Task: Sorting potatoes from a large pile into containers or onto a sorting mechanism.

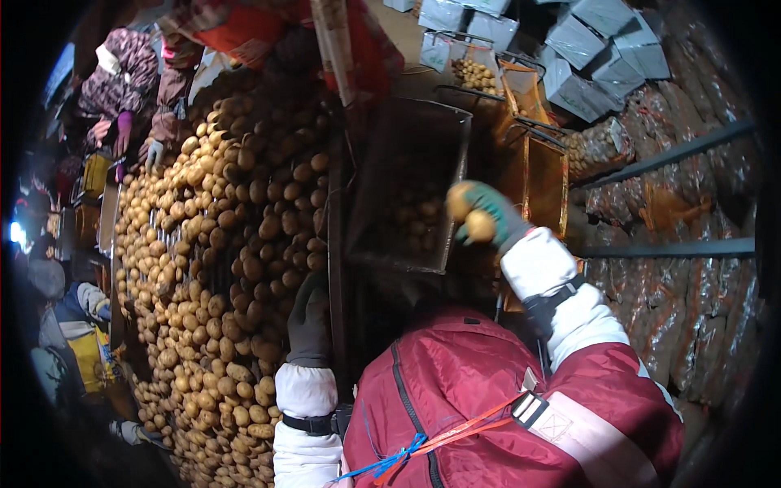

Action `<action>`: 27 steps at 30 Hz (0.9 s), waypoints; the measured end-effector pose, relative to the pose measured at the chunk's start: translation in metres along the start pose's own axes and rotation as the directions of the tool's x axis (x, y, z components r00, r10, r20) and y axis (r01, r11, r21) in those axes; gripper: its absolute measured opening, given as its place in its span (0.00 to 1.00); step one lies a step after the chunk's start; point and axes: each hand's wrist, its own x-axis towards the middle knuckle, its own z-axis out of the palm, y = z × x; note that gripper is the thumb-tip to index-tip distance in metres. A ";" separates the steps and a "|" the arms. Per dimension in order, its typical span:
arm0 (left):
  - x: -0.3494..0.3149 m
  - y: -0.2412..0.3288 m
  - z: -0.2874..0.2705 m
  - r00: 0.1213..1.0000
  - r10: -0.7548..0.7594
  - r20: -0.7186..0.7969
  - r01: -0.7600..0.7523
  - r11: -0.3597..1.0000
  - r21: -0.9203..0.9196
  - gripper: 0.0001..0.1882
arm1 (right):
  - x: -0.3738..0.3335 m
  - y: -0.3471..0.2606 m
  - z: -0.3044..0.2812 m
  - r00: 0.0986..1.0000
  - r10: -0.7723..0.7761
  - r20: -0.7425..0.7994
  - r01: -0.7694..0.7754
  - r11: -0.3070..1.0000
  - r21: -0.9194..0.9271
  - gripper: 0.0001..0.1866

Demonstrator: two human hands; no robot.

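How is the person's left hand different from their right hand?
The left hand wears a dark glove and rests low at the edge of the potato pile, holding nothing that shows. The right hand wears a green glove, is raised over the dark wire crate, and grips potatoes. Both have white sleeve covers with dark straps.

A long bed of potatoes (pixel 220 244) is spread down the left half of the frame. A wire crate (pixel 407 187) is placed at centre, right of it. Stacked boxes (pixel 594 49) are seen at upper right, with sacks (pixel 691 301) piled below them.
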 end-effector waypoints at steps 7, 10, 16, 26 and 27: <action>-0.015 -0.005 -0.014 0.995 -0.014 -0.094 0.038 0.965 0.259 0.25 | -0.079 -0.015 -0.228 0.680 0.136 -0.720 -0.571 0.715 -0.403 0.38; -0.017 0.004 -0.006 0.994 0.032 -0.101 0.006 0.934 0.357 0.23 | -0.098 0.007 -0.267 0.731 0.053 -0.680 -0.519 0.690 -0.504 0.32; -0.021 0.005 -0.101 0.774 0.504 -0.383 -0.082 0.680 0.729 0.19 | 0.017 0.036 -0.063 0.783 0.534 -0.319 -0.531 0.841 0.104 0.21; -0.004 -0.020 -0.208 0.722 0.508 -0.470 0.376 0.283 0.882 0.31 | 0.106 0.007 0.275 0.711 0.602 0.363 -0.659 0.751 0.045 0.20; -0.007 -0.016 -0.185 0.756 0.454 -0.471 0.379 0.282 0.881 0.33 | 0.104 0.011 0.289 0.706 0.610 0.361 -0.665 0.746 0.038 0.20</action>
